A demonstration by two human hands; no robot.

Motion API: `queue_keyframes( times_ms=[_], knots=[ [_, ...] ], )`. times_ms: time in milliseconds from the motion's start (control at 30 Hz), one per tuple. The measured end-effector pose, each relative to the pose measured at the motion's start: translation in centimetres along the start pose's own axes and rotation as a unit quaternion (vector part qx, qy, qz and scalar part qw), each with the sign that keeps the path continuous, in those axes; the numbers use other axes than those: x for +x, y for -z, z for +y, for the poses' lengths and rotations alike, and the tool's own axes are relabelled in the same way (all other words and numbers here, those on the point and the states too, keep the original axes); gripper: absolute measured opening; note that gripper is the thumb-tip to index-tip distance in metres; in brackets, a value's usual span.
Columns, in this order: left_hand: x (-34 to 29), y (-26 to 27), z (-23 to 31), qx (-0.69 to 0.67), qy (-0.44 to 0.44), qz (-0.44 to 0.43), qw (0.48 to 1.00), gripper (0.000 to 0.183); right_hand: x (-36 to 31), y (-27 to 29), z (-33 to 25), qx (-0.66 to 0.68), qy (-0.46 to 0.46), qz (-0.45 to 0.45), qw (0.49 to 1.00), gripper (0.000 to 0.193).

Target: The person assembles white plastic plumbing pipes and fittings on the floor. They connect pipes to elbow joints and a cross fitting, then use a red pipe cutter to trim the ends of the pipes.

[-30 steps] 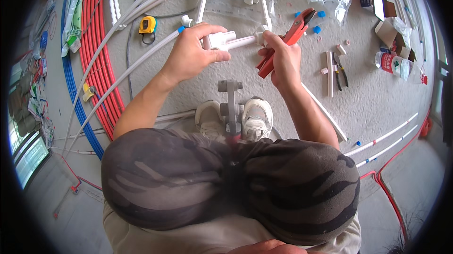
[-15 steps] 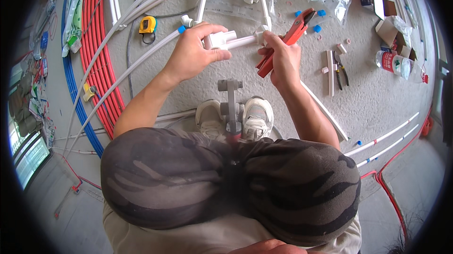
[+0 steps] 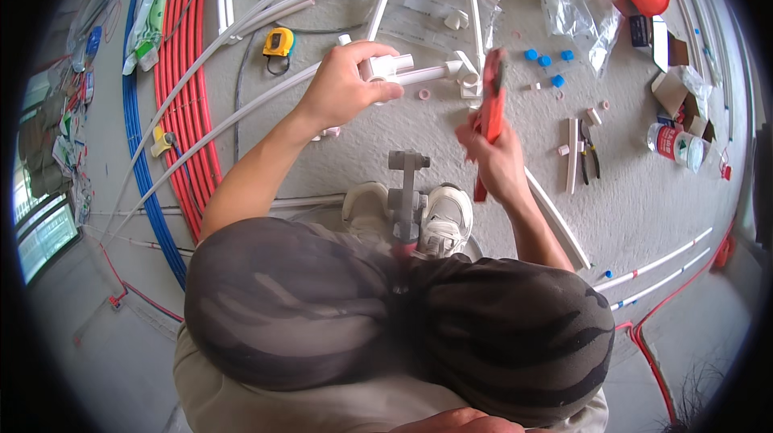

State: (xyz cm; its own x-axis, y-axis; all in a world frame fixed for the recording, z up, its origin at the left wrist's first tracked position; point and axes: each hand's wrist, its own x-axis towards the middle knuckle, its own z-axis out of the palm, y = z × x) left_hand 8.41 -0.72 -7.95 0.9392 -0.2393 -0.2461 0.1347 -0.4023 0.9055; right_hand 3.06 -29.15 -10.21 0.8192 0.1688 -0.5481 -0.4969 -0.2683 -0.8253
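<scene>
With my left grip (image 3: 348, 87) clamped on the white fitting (image 3: 377, 68) above the floor (image 3: 346, 158) and my right hand (image 3: 501, 158) around the red cutter (image 3: 490, 111), I judge pipe-joining underway, next needing a steady left hold.

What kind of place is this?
Probably a building site or unfinished room: rows of red pipes and blue pipes lie on a rough grey floor, near a yellow tape measure.

Between our left hand (image 3: 345, 91) and right hand (image 3: 499, 159) we can cross bare grey concrete floor (image 3: 419, 125), but the short white plastic pipe (image 3: 423, 76) bars the far side and the grey metal tool with round stubs (image 3: 410, 183) the near one
</scene>
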Motion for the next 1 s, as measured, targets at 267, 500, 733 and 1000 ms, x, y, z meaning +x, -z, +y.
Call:
queue_keyframes(
  times_ms=[267,500,733,1000],
  knots=[
    [0.7,0.1,-1.9,0.018,-0.017,0.035,0.999,0.044,-0.1,-0.4,-1.1,-0.126,-0.086,-0.149,0.977,0.034],
    [1.6,-0.1,-1.5,-0.008,0.002,0.028,1.000,0.045,1.7,-1.4,-1.7,-0.127,-0.071,-0.156,0.977,0.030],
    [1.3,-0.8,-1.5,-0.009,-0.027,0.033,0.999,0.043,2.6,-3.0,-2.6,-0.075,-0.095,-0.169,0.978,0.031],
    [1.2,-1.7,-1.6,0.045,-0.076,0.050,0.995,0.047,3.7,-3.5,-1.4,-0.042,-0.081,-0.187,0.978,0.035]
  ],
)
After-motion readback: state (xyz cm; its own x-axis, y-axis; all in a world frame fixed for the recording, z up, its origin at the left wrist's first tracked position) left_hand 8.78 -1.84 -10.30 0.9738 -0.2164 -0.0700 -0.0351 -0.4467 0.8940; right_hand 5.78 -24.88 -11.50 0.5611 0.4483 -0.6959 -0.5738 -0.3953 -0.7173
